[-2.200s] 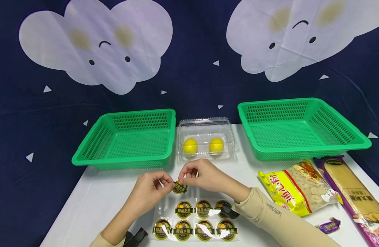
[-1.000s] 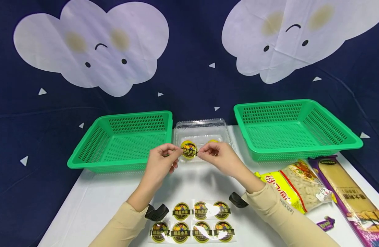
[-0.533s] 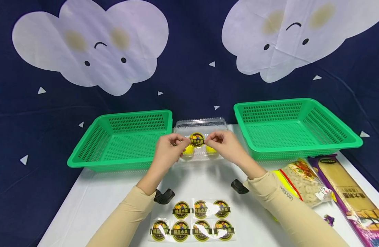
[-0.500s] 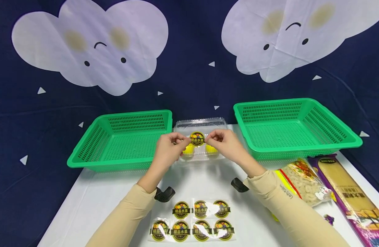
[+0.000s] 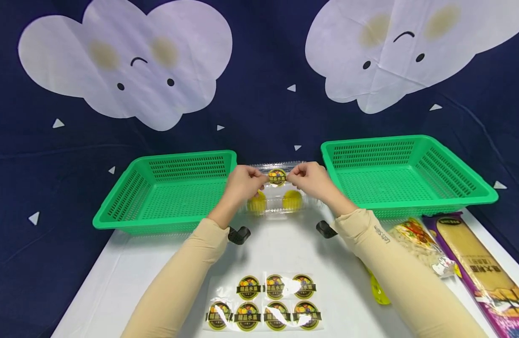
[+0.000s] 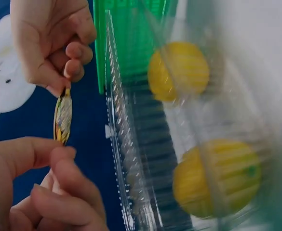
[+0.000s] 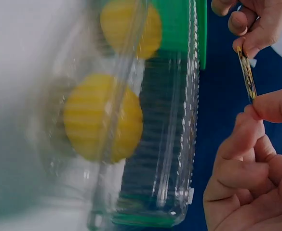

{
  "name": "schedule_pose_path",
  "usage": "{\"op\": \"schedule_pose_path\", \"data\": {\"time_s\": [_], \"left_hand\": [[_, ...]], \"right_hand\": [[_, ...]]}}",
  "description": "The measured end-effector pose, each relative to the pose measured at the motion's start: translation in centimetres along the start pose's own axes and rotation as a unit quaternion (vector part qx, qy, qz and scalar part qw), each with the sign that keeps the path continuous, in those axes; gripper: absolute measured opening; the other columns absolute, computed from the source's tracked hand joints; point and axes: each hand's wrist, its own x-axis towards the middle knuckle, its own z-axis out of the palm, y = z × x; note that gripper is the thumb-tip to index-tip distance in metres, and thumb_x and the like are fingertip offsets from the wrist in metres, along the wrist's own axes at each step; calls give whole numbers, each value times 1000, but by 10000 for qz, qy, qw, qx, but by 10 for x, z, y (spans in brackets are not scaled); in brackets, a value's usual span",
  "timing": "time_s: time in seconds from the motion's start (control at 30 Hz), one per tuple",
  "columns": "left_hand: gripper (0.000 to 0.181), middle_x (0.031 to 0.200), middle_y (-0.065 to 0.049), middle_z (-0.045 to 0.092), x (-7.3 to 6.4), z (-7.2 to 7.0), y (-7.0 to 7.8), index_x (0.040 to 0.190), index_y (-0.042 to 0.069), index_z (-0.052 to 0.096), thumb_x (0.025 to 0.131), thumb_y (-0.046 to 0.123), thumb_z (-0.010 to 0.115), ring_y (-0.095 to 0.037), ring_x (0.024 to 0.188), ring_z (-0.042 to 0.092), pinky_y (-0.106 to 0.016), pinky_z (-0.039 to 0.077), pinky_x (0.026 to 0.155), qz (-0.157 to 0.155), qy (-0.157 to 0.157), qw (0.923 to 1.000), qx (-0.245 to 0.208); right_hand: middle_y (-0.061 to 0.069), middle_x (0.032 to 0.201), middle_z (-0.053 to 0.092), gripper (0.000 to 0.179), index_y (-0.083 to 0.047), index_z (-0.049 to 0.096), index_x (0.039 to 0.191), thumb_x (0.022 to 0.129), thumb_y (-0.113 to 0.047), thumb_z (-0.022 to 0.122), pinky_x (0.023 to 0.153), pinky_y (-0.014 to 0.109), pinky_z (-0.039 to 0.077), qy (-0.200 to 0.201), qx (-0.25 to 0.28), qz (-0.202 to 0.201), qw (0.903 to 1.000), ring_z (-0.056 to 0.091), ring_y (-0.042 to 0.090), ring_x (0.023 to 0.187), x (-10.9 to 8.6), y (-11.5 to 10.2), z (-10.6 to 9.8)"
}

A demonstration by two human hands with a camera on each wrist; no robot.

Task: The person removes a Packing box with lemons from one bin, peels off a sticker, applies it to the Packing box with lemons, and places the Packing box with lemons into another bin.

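A round black-and-gold fruit sticker (image 5: 277, 177) is stretched between both hands over a clear plastic clamshell box (image 5: 273, 205). My left hand (image 5: 244, 182) pinches its left edge between thumb and forefinger. At the opposite edge, my right hand (image 5: 312, 179) pinches it the same way. Inside the box sit two yellow lemons, the left lemon (image 5: 257, 203) and the right lemon (image 5: 292, 201). In the left wrist view the sticker (image 6: 63, 115) appears nearly edge-on, apart from the box wall. The right wrist view also shows the sticker (image 7: 247, 74) beside the box.
Green baskets stand on both sides, a left basket (image 5: 166, 225) and a right basket (image 5: 411, 206). A sticker sheet (image 5: 259, 300) lies at the front of the white table (image 5: 149, 263). To the right are a pasta bag (image 5: 420, 244), partly behind the sleeve, and a long noodle pack (image 5: 479, 263).
Both hands have carried the sticker from just above the sheet forward, away from the body, to over the clamshell box. The sheet and baskets stay in place.
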Motion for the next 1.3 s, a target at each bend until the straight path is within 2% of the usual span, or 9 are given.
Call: {"op": "schedule_pose_path", "data": {"time_s": [0.07,0.13,0.3,0.37,0.5,0.6,0.87,1.17,1.3], "left_hand": [[23,74,-2,72,7,-1,3,95,1,80,100,22,76,-32,74,75,-29,56,56,-145,-153,9997,97],[24,73,-1,71,14,-3,6,96,-3,80,100,20,75,-30,70,73,-27,52,54,-282,-332,9989,179],[27,80,-8,73,27,-7,12,75,3,76,99,14,75,-16,54,58,-23,38,48,-585,-712,9956,183],[28,82,-10,74,31,-7,13,71,8,75,98,13,75,-15,54,57,-23,36,47,-677,-816,9941,213],[16,79,-7,74,39,-7,14,88,2,82,97,14,76,-15,54,57,-23,37,47,-819,-979,9908,458],[18,79,-6,74,43,-7,13,100,-1,83,97,15,75,-16,58,59,-23,39,49,-959,-1110,9870,655],[14,88,-13,78,48,-7,10,82,3,76,94,11,74,-19,63,65,-24,40,49,-1086,-1181,9837,809],[15,83,-9,76,52,-4,10,97,-2,81,94,11,73,-16,60,64,-23,41,48,-1162,-1188,9807,1033],[19,86,-11,77,52,-4,11,101,-3,82,94,13,74,-16,60,65,-22,40,47,-1193,-1193,9787,1167]], "right_hand": [[3,76,73,21,-7,77,93,98,-23,65,63,28,48,-97,-83,74,9999,60,17,68,7,2,-2],[1,74,71,20,-7,77,91,98,-22,65,64,27,48,-247,-182,159,9994,60,16,70,14,3,-4],[0,75,71,21,-6,76,90,98,-22,64,62,24,49,-669,-410,366,9962,61,17,72,27,3,-7],[1,77,72,22,-7,77,90,99,-22,64,62,24,51,-797,-501,429,9946,63,19,73,31,3,-7],[2,78,72,24,-6,77,90,102,-24,66,63,23,53,-1013,-621,529,9915,65,22,78,37,2,-8],[0,74,70,23,-6,77,90,101,-24,68,64,23,53,-1116,-667,623,9896,64,21,80,41,0,-7],[1,77,69,24,-8,74,83,100,-25,69,73,30,60,-1373,-882,802,9833,61,19,83,47,-2,-5],[-3,72,63,25,-3,74,86,100,-23,69,71,27,59,-1488,-1047,817,9799,60,18,80,48,-4,-5],[-3,71,63,25,-3,72,84,100,-23,68,76,33,62,-1569,-1140,803,9777,61,19,80,49,-6,-5]]}}
